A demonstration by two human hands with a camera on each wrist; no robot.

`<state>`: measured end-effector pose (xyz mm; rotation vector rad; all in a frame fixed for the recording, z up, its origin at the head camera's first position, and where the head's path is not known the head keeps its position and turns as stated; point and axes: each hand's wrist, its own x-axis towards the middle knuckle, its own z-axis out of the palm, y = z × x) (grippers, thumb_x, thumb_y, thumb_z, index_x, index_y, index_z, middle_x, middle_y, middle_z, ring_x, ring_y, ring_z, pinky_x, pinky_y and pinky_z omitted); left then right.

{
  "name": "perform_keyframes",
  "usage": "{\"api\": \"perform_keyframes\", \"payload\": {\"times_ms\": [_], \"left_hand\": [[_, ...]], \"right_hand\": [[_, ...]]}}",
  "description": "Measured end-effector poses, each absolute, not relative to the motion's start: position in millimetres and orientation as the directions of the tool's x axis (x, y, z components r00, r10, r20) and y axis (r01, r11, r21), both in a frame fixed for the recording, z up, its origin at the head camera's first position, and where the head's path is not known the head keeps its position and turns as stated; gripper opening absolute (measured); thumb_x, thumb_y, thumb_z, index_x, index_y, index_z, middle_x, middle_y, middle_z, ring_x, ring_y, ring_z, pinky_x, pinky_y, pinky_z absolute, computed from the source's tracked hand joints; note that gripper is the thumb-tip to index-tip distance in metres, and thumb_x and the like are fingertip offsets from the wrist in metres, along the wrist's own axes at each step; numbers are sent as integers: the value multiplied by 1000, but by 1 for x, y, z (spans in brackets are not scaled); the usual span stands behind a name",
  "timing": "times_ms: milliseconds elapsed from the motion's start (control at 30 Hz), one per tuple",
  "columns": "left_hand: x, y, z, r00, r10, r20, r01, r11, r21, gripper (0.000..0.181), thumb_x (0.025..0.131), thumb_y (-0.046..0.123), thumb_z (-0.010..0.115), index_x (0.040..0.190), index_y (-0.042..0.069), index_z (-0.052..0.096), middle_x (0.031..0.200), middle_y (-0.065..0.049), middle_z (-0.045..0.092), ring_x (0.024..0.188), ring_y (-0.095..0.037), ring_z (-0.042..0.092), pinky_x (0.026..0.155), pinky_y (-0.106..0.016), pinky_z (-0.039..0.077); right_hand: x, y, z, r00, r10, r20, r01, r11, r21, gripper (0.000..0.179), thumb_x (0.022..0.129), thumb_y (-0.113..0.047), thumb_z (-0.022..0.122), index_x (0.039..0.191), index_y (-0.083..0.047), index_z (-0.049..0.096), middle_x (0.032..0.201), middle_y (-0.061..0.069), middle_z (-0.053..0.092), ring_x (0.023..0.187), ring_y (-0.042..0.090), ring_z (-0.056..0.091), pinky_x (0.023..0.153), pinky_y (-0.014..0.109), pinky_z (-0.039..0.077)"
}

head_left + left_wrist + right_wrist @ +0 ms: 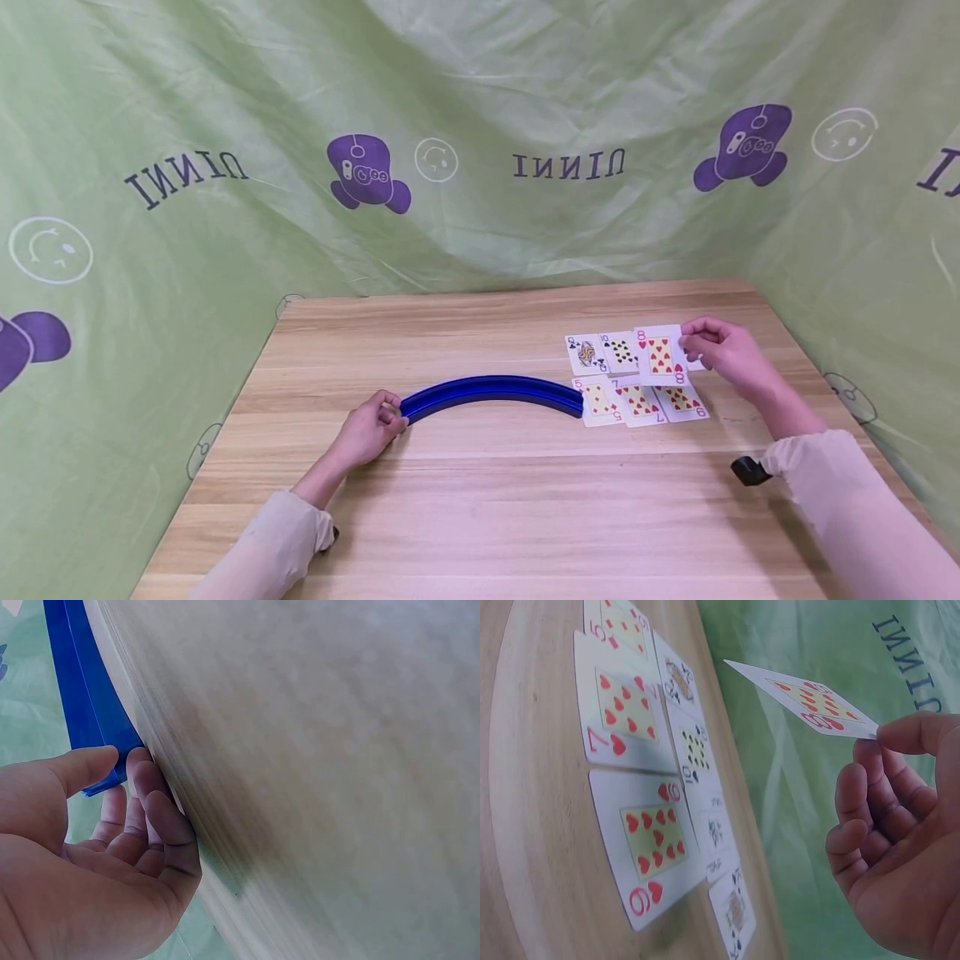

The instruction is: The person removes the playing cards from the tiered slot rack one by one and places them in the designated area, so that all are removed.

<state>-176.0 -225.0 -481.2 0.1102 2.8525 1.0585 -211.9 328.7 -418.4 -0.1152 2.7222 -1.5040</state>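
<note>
A curved blue card holder (491, 388) lies on the wooden table. My left hand (370, 429) pinches its left end between thumb and fingers, and the left wrist view shows the thumb on top of the blue end (105, 761). Above the laid-out cards my right hand (723, 354) holds the 8 of hearts (659, 356) by one edge, raised off the table with its face showing. Below it are the 5 of diamonds (597, 400), the 7 of hearts (640, 402) and the 9 of hearts (654, 844) in a front row.
Behind the front row lie a queen (585, 354), a black 10 (619, 352) and, in the right wrist view, a pale washed-out card (714, 831) and another face card (733, 909). The held card hides part of this row. A green printed curtain (480, 225) surrounds the table (487, 508).
</note>
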Motion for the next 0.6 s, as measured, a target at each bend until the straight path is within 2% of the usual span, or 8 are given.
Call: {"api": "perform_keyframes", "payload": {"times_ms": [467, 600], "left_hand": [[-178, -227, -483, -992, 104, -68, 35, 757, 653, 24, 90, 14, 71, 109, 8, 57, 84, -4, 73, 68, -11, 58, 67, -27, 44], [-177, -227, -483, -992, 109, -65, 41, 755, 655, 24, 90, 13, 70, 108, 8, 57, 83, -4, 73, 67, -10, 57, 65, -25, 44]], "right_hand": [[-208, 361, -429, -995, -41, -87, 45, 606, -794, 36, 103, -32, 51, 125, -2, 52, 91, -11, 62, 83, 12, 58, 73, 30, 51], [-209, 367, -433, -993, -37, -111, 65, 614, -786, 39, 104, -31, 50, 127, 0, 51, 92, -11, 62, 84, 7, 58, 74, 29, 52]]}}
